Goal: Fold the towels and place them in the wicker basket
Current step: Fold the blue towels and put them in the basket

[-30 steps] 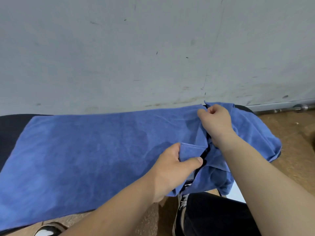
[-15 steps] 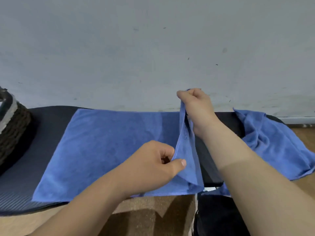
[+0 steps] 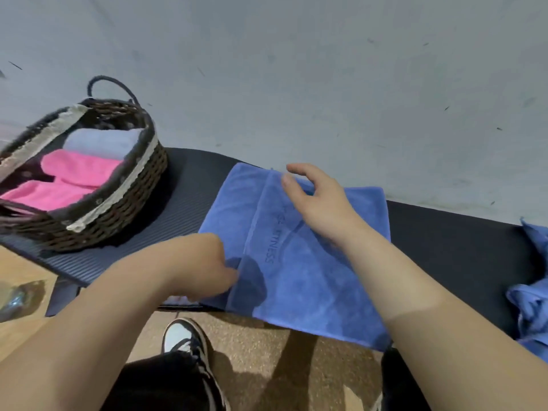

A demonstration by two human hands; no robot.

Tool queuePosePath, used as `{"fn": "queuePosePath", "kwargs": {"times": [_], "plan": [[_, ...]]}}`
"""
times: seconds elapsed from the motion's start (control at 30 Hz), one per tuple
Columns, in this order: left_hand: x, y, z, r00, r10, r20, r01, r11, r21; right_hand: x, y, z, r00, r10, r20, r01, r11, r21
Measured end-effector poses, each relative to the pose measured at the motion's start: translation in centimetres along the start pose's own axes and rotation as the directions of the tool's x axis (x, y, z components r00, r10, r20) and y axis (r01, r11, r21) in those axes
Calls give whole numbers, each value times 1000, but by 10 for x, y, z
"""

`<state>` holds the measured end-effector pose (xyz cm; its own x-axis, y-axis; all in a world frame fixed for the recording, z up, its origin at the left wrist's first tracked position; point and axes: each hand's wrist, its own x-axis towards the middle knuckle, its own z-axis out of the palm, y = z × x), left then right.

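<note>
1. Basket sits on the mat, left of both grips, pink towels inside.
2. Left hand pinches the blue towel's near-left fold.
3. Right hand, fingers spread, rests over the towel's far part.

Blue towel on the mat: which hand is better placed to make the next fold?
Probably the left hand. It pinches the blue towel at its near-left edge, ready to carry it over. The right hand hovers open above the far part, gripping nothing, and could pin the cloth.
</note>
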<state>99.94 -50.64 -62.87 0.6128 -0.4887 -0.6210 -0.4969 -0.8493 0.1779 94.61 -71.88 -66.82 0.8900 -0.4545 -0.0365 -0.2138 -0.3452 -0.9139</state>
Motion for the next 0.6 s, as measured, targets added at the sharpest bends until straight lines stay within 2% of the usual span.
{"fn": "queuePosePath", "kwargs": {"times": [0.07, 0.1, 0.17, 0.23, 0.33, 0.47, 0.6], "plan": [[6, -4, 2, 994, -37, -103, 52, 987, 154, 2, 16, -17, 999, -26, -33, 13, 938, -347], [9, 0, 3, 989, -27, -148, 52, 984, 168, 2, 25, -25, 1000, 21, -17, -27, 845, -534], [12, 14, 5, 978, 33, -205, -8, 993, 118, -5, 38, -37, 968, 250, 3, -164, 645, -747], [13, 34, 10, 964, 118, -236, -98, 991, 96, -20, 52, -43, 915, 402, 46, -208, 564, -799], [18, 58, 25, 964, 200, -177, -174, 973, 150, -39, 70, -52, 892, 437, 117, -174, 570, -803], [31, 80, 42, 953, 245, -179, -204, 954, 218, -58, 75, -80, 846, 525, 97, -246, 545, -802], [39, 104, 52, 903, 351, -248, -313, 933, 179, -76, 73, -114, 750, 658, 65, -340, 469, -815]]}}
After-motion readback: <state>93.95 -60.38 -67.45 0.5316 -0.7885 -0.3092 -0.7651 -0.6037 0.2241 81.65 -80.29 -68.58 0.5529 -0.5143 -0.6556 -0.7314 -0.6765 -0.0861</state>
